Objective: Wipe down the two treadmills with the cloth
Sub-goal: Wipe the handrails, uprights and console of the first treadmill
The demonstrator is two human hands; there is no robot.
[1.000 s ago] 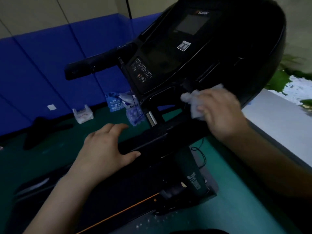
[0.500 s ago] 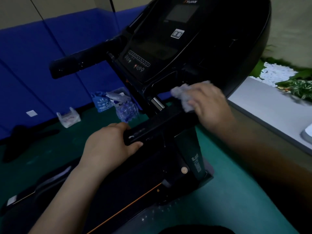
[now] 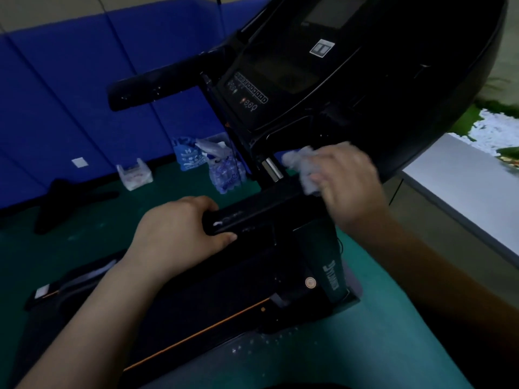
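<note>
Right hand [image 3: 348, 186] fingers bunched around the soft, light cloth [image 3: 302, 171]; left hand [image 3: 174, 237] fingers curled on the rigid treadmill [image 3: 365, 80] handrail [image 3: 252, 214], likely the steadiest hold.

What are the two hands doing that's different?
The left hand grips the end of the black handlebar and holds no cloth; the right hand clutches a crumpled white cloth. The left hand looks sharp, the right hand blurry. The left hand sits nearer the camera, the right hand closer under the console. Both are bare and on the same treadmill.
</note>
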